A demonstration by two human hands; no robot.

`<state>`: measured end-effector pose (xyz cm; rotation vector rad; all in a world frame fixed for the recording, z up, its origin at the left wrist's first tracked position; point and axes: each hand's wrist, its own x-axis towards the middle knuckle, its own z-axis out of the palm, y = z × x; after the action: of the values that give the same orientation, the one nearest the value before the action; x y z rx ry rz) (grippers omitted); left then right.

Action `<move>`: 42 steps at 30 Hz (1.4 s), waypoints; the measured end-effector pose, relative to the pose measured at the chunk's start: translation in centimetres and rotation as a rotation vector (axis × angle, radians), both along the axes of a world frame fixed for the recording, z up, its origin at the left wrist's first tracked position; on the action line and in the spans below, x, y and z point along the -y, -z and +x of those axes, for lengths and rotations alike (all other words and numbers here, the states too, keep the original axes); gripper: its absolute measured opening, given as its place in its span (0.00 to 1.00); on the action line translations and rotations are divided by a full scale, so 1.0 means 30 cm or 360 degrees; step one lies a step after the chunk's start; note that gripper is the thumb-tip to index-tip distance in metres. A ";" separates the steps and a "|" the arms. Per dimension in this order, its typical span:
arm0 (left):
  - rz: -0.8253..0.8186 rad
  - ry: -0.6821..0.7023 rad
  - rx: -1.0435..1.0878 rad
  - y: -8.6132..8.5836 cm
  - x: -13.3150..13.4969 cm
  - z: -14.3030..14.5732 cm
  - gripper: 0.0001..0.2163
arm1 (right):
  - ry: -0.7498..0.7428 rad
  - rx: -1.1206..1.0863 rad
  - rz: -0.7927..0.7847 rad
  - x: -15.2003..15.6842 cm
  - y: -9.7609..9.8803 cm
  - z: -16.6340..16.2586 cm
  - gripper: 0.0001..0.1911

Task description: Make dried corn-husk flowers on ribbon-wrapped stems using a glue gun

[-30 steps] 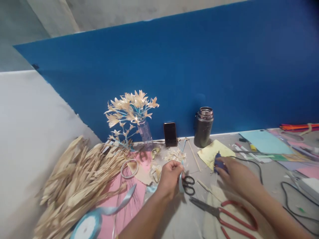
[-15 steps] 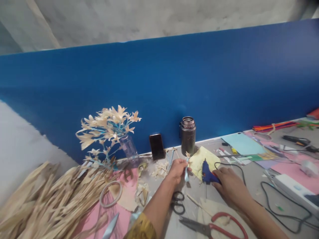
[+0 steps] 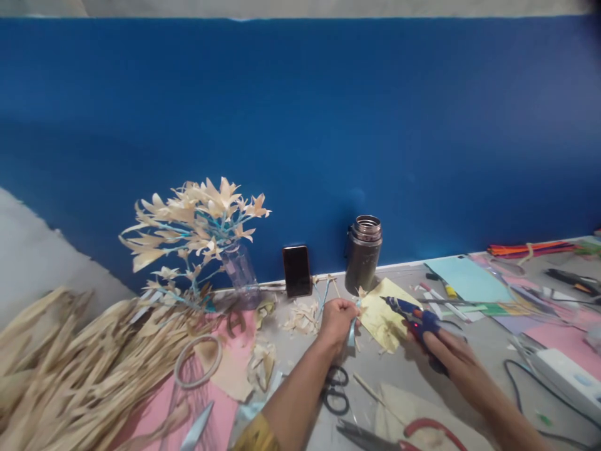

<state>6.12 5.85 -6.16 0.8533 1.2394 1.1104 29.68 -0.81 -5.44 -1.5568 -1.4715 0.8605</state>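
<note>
Left hand [image 3: 337,318] - fingers clenched around a thin ribbon-wrapped stem [image 3: 352,327] with a small pale flower at its top, held upright just above the tabletop [image 3: 413,379], toward the back edge. Right hand [image 3: 444,352] - fingers curled tight on the grip of the blue glue gun [image 3: 412,311], its nozzle pointing left at the stem, near but apart. Both sit over the yellow paper [image 3: 381,321], in front of the dark flask [image 3: 362,254]. Black scissors [image 3: 334,391] lie nearer the front edge.

bare table [image 3: 408,369] between hands; flask [image 3: 362,253] and scissors [image 3: 335,388] flank it
</note>
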 end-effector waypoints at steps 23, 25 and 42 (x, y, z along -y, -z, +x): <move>0.0033 -0.0061 -0.0065 -0.034 0.038 0.029 0.03 | -0.0336 0.0243 0.0117 0.034 -0.002 -0.078 0.25; 0.0018 -0.0066 -0.0057 -0.037 0.038 0.030 0.03 | -0.0322 0.0258 0.0118 0.032 -0.004 -0.076 0.26; 0.0018 -0.0076 -0.0072 -0.030 0.038 0.033 0.04 | -0.0318 0.0187 0.0144 0.032 -0.017 -0.079 0.25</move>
<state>7.09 4.72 -5.26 0.8656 1.2978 1.1425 27.30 -1.76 -4.95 -1.4313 -1.7492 0.8146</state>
